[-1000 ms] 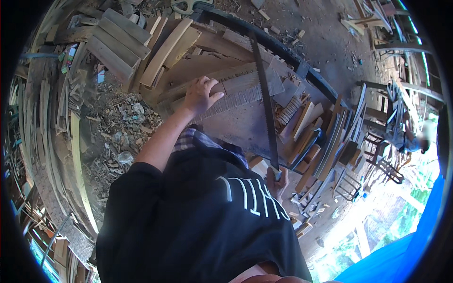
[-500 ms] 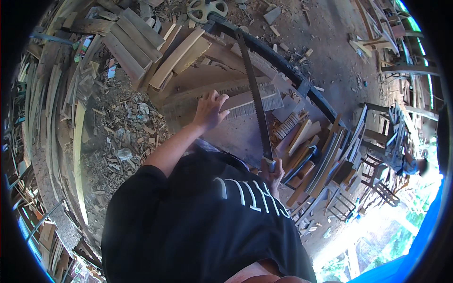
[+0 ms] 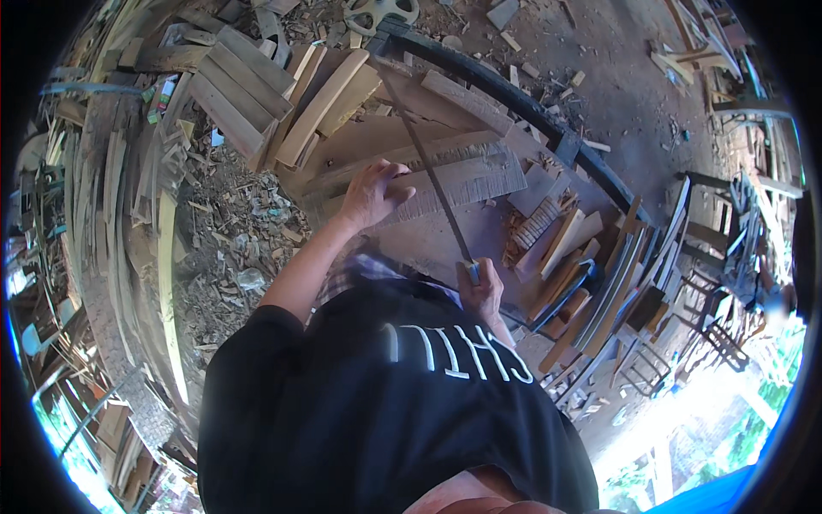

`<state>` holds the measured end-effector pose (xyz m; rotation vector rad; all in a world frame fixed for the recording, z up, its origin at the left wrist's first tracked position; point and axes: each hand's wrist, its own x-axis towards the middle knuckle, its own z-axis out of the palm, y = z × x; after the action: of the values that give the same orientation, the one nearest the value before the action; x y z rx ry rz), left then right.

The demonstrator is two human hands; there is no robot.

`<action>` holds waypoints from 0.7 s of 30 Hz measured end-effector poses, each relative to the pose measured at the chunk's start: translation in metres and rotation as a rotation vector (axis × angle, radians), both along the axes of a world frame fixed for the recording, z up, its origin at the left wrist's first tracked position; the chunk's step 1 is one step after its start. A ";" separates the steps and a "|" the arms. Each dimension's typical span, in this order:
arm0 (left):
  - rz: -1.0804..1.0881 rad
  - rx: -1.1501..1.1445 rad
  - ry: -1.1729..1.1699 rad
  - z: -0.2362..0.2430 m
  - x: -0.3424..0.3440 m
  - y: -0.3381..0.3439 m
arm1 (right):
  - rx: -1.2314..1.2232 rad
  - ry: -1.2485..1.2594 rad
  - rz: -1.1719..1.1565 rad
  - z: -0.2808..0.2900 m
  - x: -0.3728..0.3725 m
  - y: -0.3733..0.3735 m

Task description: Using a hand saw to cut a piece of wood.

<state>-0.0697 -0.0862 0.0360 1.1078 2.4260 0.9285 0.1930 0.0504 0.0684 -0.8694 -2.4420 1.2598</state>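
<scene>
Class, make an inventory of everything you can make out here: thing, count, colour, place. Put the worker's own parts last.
saw: one, dark blade, centre
ridged wood: count unclear, brown, centre
bench top: one, dusty brown, under the ridged wood
beam: one, black, beyond the bench top
wheel: one, beige, top centre
stacked slats: several, greyish brown, upper left
light planks: a few, tan, beside the slats
long planks: many, brown to yellowish, left
scraps: many, mostly brown, left ground
cut pieces: many, mixed browns, right
sheet: one, blue, lower right
shirt: one, black with white lettering, lower centre
left hand: one, bare, on the ridged wood
right hand: one, bare, around the saw's handle
</scene>
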 end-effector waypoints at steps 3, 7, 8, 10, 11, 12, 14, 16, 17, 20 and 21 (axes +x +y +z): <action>0.058 0.015 0.000 0.000 0.002 0.002 | 0.006 0.025 0.018 -0.008 -0.003 -0.012; 0.069 -0.019 -0.050 0.003 0.004 0.009 | 0.052 0.017 -0.033 -0.011 -0.004 -0.030; 0.080 -0.031 -0.040 0.001 0.004 0.011 | 0.050 0.015 -0.063 -0.011 -0.004 -0.033; 0.062 -0.054 -0.025 0.000 0.004 0.011 | 0.101 -0.033 -0.022 -0.012 -0.003 -0.038; 0.089 -0.061 -0.023 0.002 0.004 0.009 | 0.092 -0.031 -0.048 -0.014 -0.004 -0.042; 0.103 -0.064 -0.027 0.001 0.005 0.011 | 0.106 -0.043 -0.034 -0.015 -0.003 -0.045; 0.073 -0.080 0.000 -0.004 0.004 0.011 | 0.106 -0.051 -0.050 -0.018 -0.002 -0.052; 0.047 -0.097 0.027 -0.009 0.003 0.010 | 0.150 -0.072 -0.022 -0.018 -0.001 -0.056; 0.043 -0.074 0.031 -0.011 0.003 0.011 | 0.141 -0.076 -0.057 -0.016 -0.001 -0.057; 0.012 -0.046 0.039 -0.018 0.001 0.009 | 0.140 -0.110 -0.011 -0.013 0.002 -0.061; 0.020 -0.029 0.042 -0.018 0.000 0.010 | 0.132 -0.110 -0.037 -0.013 0.003 -0.063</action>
<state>-0.0696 -0.0766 0.0176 1.1061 2.4806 0.8819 0.1962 -0.0123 0.0549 -0.9657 -2.5481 1.0505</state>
